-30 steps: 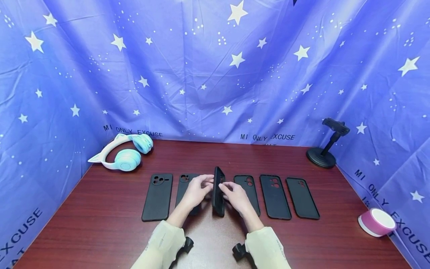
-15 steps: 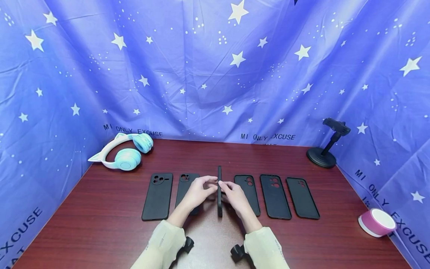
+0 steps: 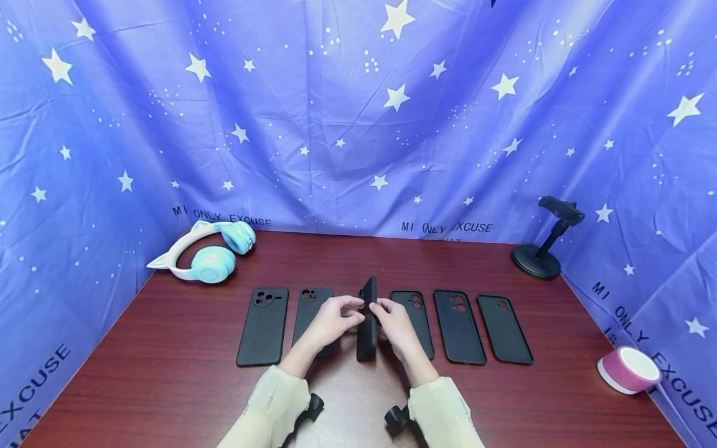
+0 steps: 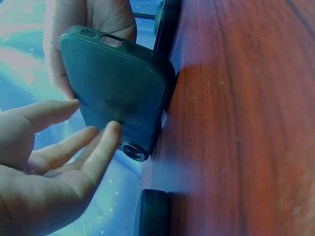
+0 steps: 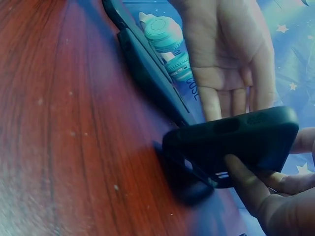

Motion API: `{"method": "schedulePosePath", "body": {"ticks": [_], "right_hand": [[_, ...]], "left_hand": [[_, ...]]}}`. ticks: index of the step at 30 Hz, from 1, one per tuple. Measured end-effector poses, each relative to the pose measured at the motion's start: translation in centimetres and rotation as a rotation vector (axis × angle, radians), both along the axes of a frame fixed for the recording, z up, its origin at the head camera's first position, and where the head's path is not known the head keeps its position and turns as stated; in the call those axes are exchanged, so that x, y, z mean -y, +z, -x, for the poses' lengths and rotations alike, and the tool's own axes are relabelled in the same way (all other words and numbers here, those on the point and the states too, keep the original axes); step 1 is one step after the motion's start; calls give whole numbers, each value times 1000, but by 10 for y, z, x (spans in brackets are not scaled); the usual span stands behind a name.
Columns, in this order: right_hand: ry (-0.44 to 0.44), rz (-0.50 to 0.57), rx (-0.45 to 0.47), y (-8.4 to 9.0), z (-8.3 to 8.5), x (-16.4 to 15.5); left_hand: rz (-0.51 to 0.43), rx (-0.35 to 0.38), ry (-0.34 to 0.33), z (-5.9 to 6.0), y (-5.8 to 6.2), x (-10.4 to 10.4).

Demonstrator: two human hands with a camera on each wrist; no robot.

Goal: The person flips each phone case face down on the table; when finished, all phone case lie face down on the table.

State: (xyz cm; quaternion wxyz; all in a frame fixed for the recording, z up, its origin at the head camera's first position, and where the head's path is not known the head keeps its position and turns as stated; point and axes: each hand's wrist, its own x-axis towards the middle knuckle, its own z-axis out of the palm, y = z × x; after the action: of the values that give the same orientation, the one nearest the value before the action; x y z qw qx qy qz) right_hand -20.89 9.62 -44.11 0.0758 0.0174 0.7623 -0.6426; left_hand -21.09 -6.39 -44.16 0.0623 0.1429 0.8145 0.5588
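A black phone case point(image 3: 366, 318) stands on its long edge on the wooden table point(image 3: 168, 386), between my two hands. My right hand point(image 3: 383, 311) grips it; in the right wrist view its fingers point(image 5: 253, 189) curl round the case point(image 5: 236, 135). My left hand point(image 3: 350, 313) lies against the other side with straight fingers; in the left wrist view its fingertips point(image 4: 106, 140) touch the flat face of the case point(image 4: 118, 83). Several more black cases lie flat in a row, two to the left point(image 3: 263, 326) point(image 3: 310, 308) and three to the right point(image 3: 416, 314) point(image 3: 458, 326) point(image 3: 504, 330).
Teal cat-ear headphones point(image 3: 208, 254) lie at the back left. A black phone stand point(image 3: 546, 242) is at the back right, and a pink tape roll point(image 3: 628, 369) sits near the right edge. Blue star-print cloth point(image 3: 358, 112) walls in the table on three sides.
The held case has been turned about its long axis, from tilted one way through edge-on to slightly tilted the other way. Both hands stayed at the same spot.
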Motion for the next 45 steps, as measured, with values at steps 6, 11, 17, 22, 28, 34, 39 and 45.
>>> {"method": "schedulePosePath", "body": {"ticks": [6,11,17,22,28,34,39,45], "right_hand": [[-12,0,23,1,1,-3],[-12,-37,23,2,0,-6],[32,-225,4,2,0,-10],[92,-381,-11,3,0,-10],[100,-546,-87,6,-2,-6],[104,-680,-148,7,-2,-3],[102,-710,-155,7,-3,-2],[102,-706,-138,6,-3,-2]], "left_hand": [[55,65,80,1,-1,1],[98,118,122,1,-1,2],[116,146,108,1,-1,1],[129,148,115,0,0,2],[147,148,139,0,1,3],[171,142,162,1,2,3],[183,132,172,1,3,3],[189,132,175,1,3,5]]}}
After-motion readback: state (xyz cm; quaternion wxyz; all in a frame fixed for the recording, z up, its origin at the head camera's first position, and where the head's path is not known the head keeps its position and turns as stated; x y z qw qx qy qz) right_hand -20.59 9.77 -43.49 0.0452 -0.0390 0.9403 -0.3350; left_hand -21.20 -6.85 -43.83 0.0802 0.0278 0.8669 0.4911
